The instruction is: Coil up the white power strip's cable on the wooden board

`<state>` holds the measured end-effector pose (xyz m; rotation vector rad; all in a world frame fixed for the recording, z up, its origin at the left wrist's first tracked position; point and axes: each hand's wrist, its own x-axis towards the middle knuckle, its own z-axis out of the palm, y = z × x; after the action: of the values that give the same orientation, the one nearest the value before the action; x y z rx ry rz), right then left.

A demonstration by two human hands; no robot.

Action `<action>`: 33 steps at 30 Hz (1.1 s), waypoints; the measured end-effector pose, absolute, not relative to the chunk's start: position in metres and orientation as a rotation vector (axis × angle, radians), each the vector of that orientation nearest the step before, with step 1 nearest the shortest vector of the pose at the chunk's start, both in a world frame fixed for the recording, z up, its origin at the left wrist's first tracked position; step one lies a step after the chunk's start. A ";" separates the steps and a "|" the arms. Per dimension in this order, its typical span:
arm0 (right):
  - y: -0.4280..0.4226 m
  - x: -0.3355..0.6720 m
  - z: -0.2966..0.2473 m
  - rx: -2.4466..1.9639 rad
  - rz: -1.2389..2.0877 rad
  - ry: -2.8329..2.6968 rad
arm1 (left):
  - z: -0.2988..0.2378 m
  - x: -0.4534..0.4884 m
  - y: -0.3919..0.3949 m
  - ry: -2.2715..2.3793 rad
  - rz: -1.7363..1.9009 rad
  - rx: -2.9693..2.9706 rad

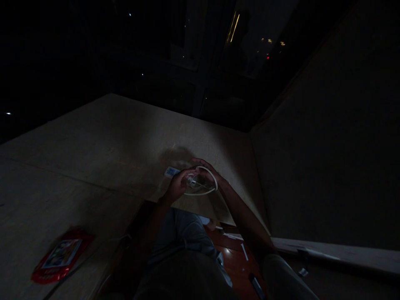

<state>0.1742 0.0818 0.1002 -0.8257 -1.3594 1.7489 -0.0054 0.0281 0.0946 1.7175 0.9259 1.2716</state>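
The scene is very dark. My left hand (178, 184) is closed in a pinch on a white cable (208, 189) near its plug end. My right hand (208, 171) curls around the far side of the same cable, which bends in a loop between both hands. Both hands hover just above a pale wooden tabletop (118, 137). A small white and blue object (171, 171) lies on the table just left of my hands.
A red flat packet (61, 256) lies at the near left of the table. A tall wooden panel (328, 158) rises on the right. Reddish floor (237, 254) with scraps shows beneath the table edge. Dark windows with distant lights are behind.
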 end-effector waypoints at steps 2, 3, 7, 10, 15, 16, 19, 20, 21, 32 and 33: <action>0.082 0.173 0.098 -0.839 1.703 -1.385 | 0.094 -0.005 0.028 1.016 1.332 1.761; 0.081 0.173 0.098 -0.835 1.692 -1.395 | 0.093 -0.005 0.028 1.073 1.371 1.777; 0.080 0.170 0.094 -0.796 1.693 -1.377 | 0.086 -0.008 0.029 1.355 1.464 1.683; 0.080 0.169 0.092 -0.814 1.699 -1.332 | 0.080 -0.008 0.026 1.368 1.355 1.509; 0.081 0.171 0.091 -0.824 1.668 -1.386 | 0.078 0.000 0.020 1.203 1.210 1.223; 0.081 0.172 0.092 -0.819 1.660 -1.395 | 0.079 0.001 0.019 1.194 1.214 1.176; 0.081 0.176 0.094 -0.841 1.626 -1.421 | 0.081 0.001 0.018 1.201 1.199 1.116; 0.081 0.178 0.095 -0.860 1.606 -1.438 | 0.080 0.001 0.019 1.214 1.197 1.115; 0.082 0.180 0.096 -0.882 1.586 -1.465 | 0.080 0.001 0.019 1.227 1.198 1.116; 0.058 0.222 0.114 -1.228 0.815 -1.222 | 0.078 0.007 0.012 1.161 1.217 0.848; 0.045 0.220 0.121 -1.235 0.653 -1.210 | 0.079 0.009 0.011 1.153 1.208 0.831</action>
<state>0.2199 0.0453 0.1211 -1.2347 -1.2096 0.6527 0.0085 0.0112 0.0788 0.8315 1.1526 1.2084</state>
